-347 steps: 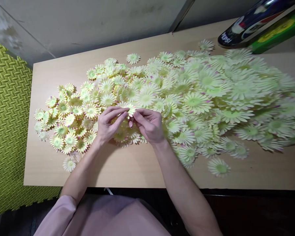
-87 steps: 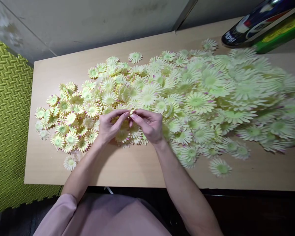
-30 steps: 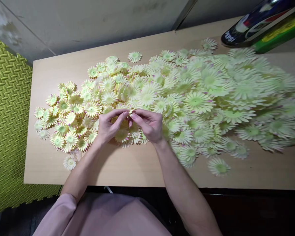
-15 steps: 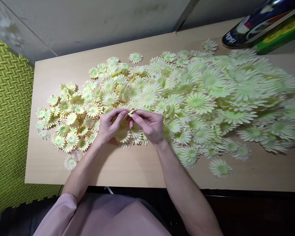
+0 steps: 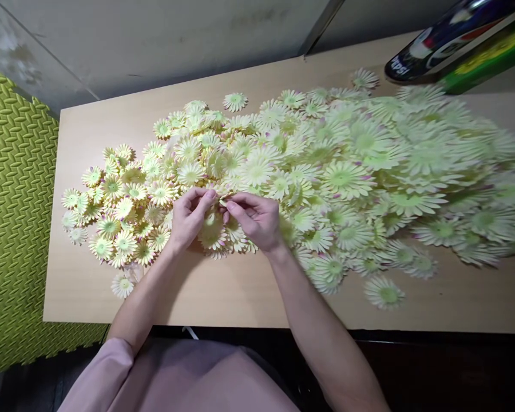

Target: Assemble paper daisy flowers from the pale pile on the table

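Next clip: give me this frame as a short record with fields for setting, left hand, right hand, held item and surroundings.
setting: wooden table seen from above, covered with a heap of flower cutouts
left hand: left hand pinches a small piece at its fingertips
right hand: right hand pinches the same small piece from the other side
held item: small pale piece, too small to identify
surroundings: green mat left of the table; dark bottle and green box at the far right corner
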Demonstrator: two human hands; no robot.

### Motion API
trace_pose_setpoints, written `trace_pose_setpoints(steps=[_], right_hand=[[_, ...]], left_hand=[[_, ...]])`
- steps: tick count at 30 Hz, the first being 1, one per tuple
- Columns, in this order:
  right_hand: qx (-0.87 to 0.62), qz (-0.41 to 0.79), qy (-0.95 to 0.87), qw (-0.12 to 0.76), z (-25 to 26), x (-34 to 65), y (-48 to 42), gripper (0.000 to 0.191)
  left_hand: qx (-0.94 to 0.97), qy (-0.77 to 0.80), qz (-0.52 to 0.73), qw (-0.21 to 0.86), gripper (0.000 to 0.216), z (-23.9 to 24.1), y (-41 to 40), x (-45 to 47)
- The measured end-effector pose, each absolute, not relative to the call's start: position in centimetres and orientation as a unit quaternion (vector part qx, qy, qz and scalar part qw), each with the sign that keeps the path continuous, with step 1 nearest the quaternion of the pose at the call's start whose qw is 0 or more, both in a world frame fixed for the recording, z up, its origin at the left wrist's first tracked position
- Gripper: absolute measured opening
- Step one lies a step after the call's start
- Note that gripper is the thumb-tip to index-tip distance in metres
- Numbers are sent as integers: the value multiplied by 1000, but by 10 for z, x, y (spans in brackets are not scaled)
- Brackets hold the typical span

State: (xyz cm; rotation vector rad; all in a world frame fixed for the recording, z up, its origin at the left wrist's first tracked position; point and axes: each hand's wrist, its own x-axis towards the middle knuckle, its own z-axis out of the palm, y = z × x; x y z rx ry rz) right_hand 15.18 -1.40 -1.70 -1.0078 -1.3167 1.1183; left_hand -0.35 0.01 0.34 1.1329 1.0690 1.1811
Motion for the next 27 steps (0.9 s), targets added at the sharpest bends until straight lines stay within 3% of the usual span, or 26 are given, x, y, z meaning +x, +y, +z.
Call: trace_pose_setpoints(steps=[8,14,22,27], right_hand=[[-407,489,-496,591,-15,155,-11,12],[-388,501,-384,672,-13,162,-5,17],[-467,408,-519,588,-16,155,-11,16],[-450,428,-533,575,-9,150,-14,15]], left_hand=[[420,433,524,601,38,-13,8,-7],[438,473,595,480,32,-16,18,-16],[565,379,600,419,22,-2,5,-7],[649,338,576,363,13,-3,8,-7]])
